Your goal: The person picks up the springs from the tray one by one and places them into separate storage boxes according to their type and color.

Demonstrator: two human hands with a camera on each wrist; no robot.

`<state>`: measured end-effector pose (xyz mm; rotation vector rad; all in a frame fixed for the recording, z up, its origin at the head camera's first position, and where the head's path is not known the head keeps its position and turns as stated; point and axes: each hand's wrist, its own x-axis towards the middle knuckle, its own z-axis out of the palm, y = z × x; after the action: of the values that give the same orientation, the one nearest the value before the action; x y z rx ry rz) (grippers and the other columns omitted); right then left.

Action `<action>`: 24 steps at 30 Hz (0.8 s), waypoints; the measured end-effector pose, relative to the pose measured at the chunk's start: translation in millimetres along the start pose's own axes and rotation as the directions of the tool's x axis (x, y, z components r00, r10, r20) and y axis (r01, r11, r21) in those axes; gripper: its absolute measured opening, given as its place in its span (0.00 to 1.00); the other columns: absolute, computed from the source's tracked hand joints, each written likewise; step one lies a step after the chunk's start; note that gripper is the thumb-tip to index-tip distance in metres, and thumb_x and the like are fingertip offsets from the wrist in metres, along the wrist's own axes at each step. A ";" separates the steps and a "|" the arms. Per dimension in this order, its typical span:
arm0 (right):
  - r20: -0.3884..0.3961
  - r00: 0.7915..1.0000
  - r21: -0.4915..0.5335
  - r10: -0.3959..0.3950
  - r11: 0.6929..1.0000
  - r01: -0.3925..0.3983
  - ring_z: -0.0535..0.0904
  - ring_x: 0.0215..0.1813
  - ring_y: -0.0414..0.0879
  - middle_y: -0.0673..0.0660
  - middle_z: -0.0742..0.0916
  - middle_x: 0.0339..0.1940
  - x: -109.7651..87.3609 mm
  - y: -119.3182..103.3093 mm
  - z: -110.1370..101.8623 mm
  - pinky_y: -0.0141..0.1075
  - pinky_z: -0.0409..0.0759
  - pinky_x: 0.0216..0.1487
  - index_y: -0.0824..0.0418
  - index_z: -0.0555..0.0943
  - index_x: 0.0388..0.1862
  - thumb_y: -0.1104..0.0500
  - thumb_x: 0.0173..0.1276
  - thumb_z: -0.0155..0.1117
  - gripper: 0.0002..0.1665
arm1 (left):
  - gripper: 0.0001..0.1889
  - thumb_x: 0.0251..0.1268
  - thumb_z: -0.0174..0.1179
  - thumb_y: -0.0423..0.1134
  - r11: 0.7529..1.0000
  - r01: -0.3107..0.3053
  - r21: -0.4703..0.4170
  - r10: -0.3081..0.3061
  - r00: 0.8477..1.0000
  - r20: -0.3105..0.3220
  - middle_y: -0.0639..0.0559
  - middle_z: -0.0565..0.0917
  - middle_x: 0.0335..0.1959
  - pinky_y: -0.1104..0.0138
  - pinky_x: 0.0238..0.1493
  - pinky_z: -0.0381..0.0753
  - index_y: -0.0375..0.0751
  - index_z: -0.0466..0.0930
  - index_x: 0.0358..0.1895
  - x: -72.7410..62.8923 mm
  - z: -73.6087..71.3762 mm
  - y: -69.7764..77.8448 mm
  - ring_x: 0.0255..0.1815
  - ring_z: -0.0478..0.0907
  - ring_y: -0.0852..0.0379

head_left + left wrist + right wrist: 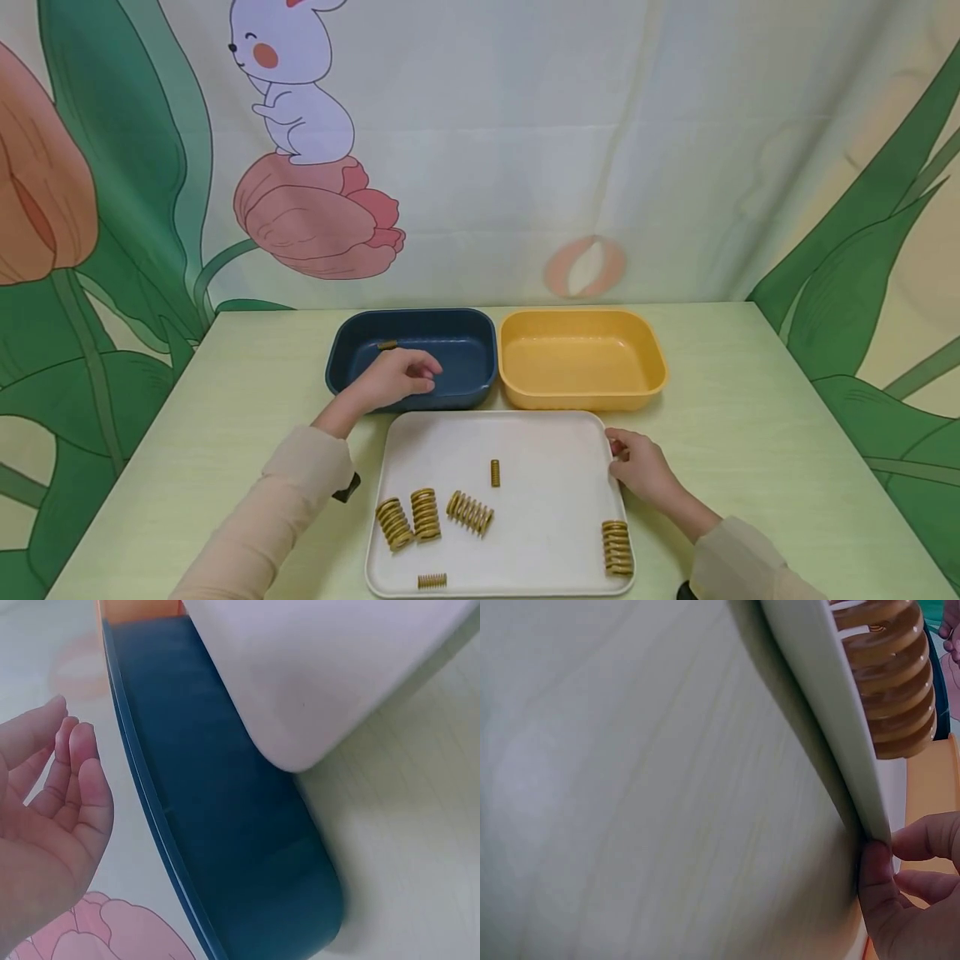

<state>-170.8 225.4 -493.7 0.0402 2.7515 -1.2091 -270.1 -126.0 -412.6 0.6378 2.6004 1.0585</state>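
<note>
My left hand (397,377) hangs over the dark blue bin (484,358), its fingers loosely bent; the left wrist view shows nothing in that hand (56,817). Inside the bin, beyond the hand, lies a small brass-coloured spring (387,344). With thumb and fingers, my right hand (643,468) pinches the right rim of a white tray (555,500). Below that hand on the tray is a large coil spring (617,547), also seen close up as a large spring (896,682) in the right wrist view.
Three more large springs (425,515) lie at the tray's left. One small spring (495,473) stands out near its middle, another small spring (432,581) near the front edge. A yellow bin (658,367) sits beside the blue one, behind the tray. A printed curtain (487,167) hangs behind the table.
</note>
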 end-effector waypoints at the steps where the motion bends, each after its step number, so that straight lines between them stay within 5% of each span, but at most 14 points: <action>1: 0.001 1.000 -0.001 0.000 1.000 0.000 0.70 0.32 0.45 0.58 0.76 0.32 -0.1 0.0 0.0 0.30 0.69 0.27 0.75 0.69 0.54 0.74 0.47 0.52 0.29 | 0.11 0.55 0.57 0.32 1.000 0.002 0.000 -0.002 1.000 0.001 0.48 0.79 0.33 0.67 0.40 0.75 0.35 0.77 0.43 -0.4 1.2 1.1 0.36 0.73 0.56; 24: -0.008 1.000 -0.008 -0.012 1.000 0.012 0.70 0.32 0.45 0.59 0.77 0.32 0.1 -1.2 0.3 0.30 0.70 0.28 0.75 0.69 0.53 0.74 0.46 0.51 0.29 | 0.10 0.55 0.58 0.33 0.999 -0.034 0.009 0.033 0.995 0.096 0.52 0.79 0.32 0.69 0.39 0.74 0.37 0.78 0.41 -4.6 23.4 15.2 0.33 0.72 0.59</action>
<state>-170.9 224.4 -493.1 0.0277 2.7671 -1.2033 -252.3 -104.6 -417.8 0.7184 2.5233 0.9990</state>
